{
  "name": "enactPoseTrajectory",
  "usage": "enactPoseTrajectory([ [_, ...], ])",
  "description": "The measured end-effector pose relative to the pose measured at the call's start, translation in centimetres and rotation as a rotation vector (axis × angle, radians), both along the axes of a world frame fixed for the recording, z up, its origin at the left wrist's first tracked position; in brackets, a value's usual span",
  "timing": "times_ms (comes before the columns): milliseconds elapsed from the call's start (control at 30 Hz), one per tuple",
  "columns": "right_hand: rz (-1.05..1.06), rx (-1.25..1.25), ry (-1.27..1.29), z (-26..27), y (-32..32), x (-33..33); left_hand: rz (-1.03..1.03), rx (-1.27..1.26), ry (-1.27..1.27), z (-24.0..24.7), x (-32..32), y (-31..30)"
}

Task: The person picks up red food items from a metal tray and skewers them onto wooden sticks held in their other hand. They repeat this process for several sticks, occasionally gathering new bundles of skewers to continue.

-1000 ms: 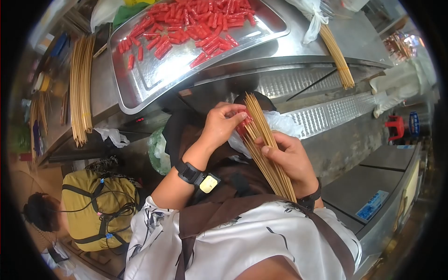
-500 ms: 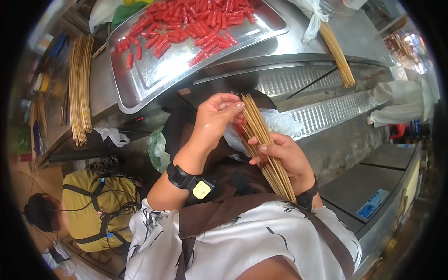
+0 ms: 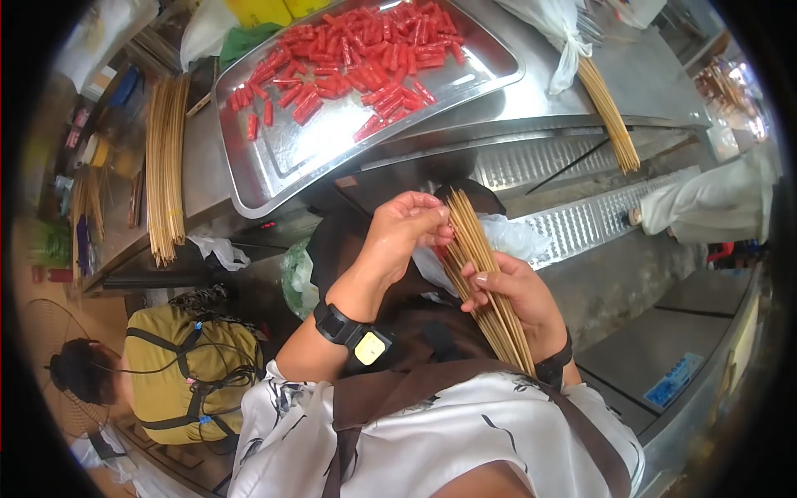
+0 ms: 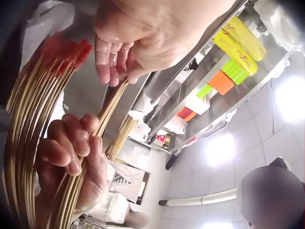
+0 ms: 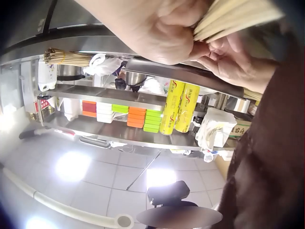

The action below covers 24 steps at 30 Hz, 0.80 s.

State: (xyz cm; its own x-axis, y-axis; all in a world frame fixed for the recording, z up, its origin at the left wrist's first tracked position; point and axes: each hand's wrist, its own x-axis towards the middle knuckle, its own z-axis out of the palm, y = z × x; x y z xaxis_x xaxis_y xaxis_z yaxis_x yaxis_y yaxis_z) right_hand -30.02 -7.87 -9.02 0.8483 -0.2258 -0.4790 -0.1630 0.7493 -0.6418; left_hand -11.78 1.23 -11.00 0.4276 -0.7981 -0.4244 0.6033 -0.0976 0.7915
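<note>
A fan of bamboo skewers leans upward in front of the brown apron. My right hand grips it partway up, fingers curled round the sticks. My left hand is at the upper tips, thumb and fingers pinching there, as the left wrist view shows from close by. In that view several skewers on the far side carry red pieces at their ends, while the sticks under the left fingertips look bare. The head view mostly hides those loaded ends behind the left hand.
A metal tray of short red pieces stands on the steel counter. More skewers lie at the left, and a bundle juts over the counter edge at the right. A person with a yellow-green backpack is at the lower left.
My left hand has moved from the red pieces up to the skewer tips. The right hand keeps its grip, its fingers shifted on the bundle. The head view has turned slightly.
</note>
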Motion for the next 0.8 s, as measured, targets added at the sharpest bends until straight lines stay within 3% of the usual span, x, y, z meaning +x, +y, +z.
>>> enactPoseTrajectory([
  [133, 0.014, 0.03, -0.018, -0.3, -0.5, 0.1, -0.042, -0.083, -0.024, -0.3, 0.0, 0.2],
  [200, 0.027, 0.028, -0.024, -0.3, -0.4, 0.1, 0.015, -0.011, -0.163, 0.4, -0.3, -0.3],
  [667, -0.021, 0.044, 0.029, 0.1, 0.0, 0.4, 0.008, -0.029, -0.141, 1.0, 0.8, 0.6],
  [767, -0.001, 0.074, -0.044, -0.2, -0.3, 0.4, -0.064, -0.051, -0.229, 2.4, 1.3, 0.6],
  [800, 0.019, 0.091, -0.091, -0.3, -0.5, 0.3, -0.147, 0.051, -0.464, 4.0, 1.6, 1.0],
])
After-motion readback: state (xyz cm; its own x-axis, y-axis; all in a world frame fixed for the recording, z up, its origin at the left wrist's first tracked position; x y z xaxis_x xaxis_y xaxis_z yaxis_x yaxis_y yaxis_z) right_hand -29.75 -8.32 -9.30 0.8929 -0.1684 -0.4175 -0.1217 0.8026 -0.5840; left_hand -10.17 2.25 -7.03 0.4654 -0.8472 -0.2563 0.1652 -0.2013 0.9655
